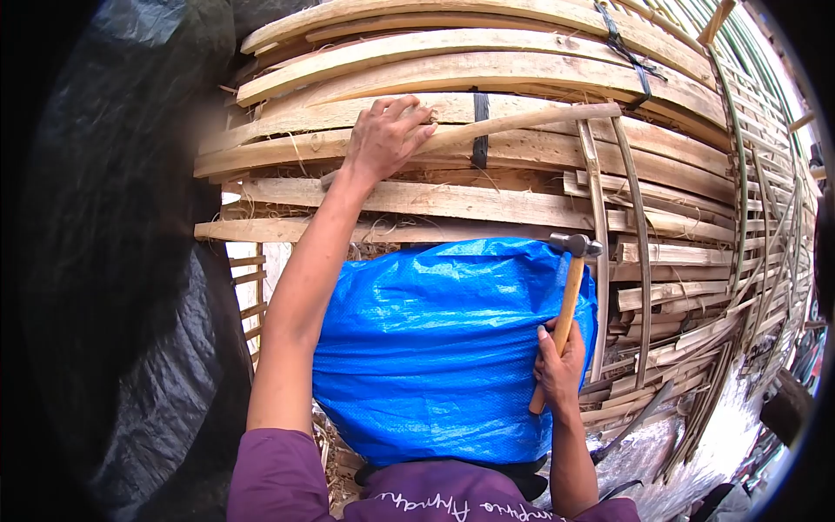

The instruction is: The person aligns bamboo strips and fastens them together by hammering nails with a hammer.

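Observation:
My left hand [389, 143] rests palm down on the stacked wooden strips [513, 109], with its fingers curled and thumb drawn in. Whatever lies between the fingertips is too small to make out. Under this hand passes a long, slightly bent wooden stick [522, 119]. My right hand [561, 361] is wrapped around the wooden handle of a hammer [570, 291]. The hammer is held upright over a blue plastic sheet [426, 348] across my lap, its metal head above the hand and close to the wood.
Black plastic sheeting [148, 287] hangs at the left. Black ties [480, 130] bind some strips. Two thin wooden uprights [639, 252] stand before the stack at the right. A slatted lattice [765, 130] extends beyond, and a long blade-like tool [635, 426] lies at lower right.

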### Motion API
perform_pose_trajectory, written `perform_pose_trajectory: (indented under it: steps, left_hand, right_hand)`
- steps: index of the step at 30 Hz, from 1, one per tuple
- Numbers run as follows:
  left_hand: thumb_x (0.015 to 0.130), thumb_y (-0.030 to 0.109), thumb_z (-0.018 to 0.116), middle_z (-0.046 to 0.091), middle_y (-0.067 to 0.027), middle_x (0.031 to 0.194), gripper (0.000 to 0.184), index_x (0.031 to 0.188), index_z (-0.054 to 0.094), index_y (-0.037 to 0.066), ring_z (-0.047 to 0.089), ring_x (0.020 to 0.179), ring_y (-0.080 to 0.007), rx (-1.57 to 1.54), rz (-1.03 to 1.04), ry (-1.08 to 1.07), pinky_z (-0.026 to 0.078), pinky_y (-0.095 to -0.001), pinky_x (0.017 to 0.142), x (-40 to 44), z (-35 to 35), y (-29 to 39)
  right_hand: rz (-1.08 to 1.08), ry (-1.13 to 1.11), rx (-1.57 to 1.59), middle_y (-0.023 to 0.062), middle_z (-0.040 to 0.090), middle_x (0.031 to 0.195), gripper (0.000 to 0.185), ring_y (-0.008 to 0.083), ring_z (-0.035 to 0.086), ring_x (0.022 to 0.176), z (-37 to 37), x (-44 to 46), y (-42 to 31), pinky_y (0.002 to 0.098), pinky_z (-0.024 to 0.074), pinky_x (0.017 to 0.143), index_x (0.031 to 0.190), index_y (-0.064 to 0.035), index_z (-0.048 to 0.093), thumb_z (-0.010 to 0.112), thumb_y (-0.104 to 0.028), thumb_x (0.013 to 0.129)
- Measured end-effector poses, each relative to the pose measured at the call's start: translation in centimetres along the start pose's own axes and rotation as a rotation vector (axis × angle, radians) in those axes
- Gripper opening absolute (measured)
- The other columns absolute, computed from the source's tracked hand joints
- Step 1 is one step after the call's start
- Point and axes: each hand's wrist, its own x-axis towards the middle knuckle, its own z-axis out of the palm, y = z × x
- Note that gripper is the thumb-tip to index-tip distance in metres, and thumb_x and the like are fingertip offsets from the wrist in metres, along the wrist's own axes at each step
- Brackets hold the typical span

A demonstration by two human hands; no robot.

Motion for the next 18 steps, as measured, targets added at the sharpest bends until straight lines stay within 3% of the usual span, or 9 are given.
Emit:
perform_pose_trajectory:
  steps: [4, 7, 18]
  left_hand:
    - [0.098, 0.041, 0.061, 0.064, -0.0056, 0.128, 0.035, 0.12, 0.072, 0.015, 0.058, 0.118, -0.0266, -0.004, 0.004, -0.013, 0.049, -0.0426, 0.096, -0.27, -0.22, 0.17]
    - [0.097, 0.044, 0.061, 0.065, -0.0041, 0.126, 0.034, 0.118, 0.073, 0.02, 0.06, 0.115, -0.0256, 0.009, 0.012, 0.036, 0.052, -0.0433, 0.091, -0.25, 0.03, 0.08]
    - [0.097, 0.043, 0.062, 0.065, -0.0051, 0.127, 0.033, 0.118, 0.073, 0.02, 0.059, 0.115, -0.0254, 0.008, -0.038, 0.033, 0.049, -0.0419, 0.092, -0.37, 0.52, 0.22]
  right_hand:
    - [-0.013, 0.0, -0.003, -0.0041, 0.046, 0.067, 0.018, 0.0028, 0.042, 0.046, 0.03, 0.03, 0.01, 0.0205, 0.0346, 0.04, 0.104, -0.007, 0.049, 0.066, -0.011, 0.097]
    - [-0.013, -0.002, 0.002, -0.004, 0.046, 0.067, 0.018, 0.0027, 0.042, 0.046, -0.04, 0.02, 0.05, 0.0203, 0.0346, 0.04, 0.104, -0.0069, 0.05, 0.066, -0.011, 0.097]
    - [-0.005, -0.005, 0.016, -0.004, 0.047, 0.067, 0.018, 0.0026, 0.043, 0.047, -0.03, 0.01, -0.04, 0.0202, 0.0349, 0.04, 0.104, -0.0066, 0.05, 0.066, -0.012, 0.097]
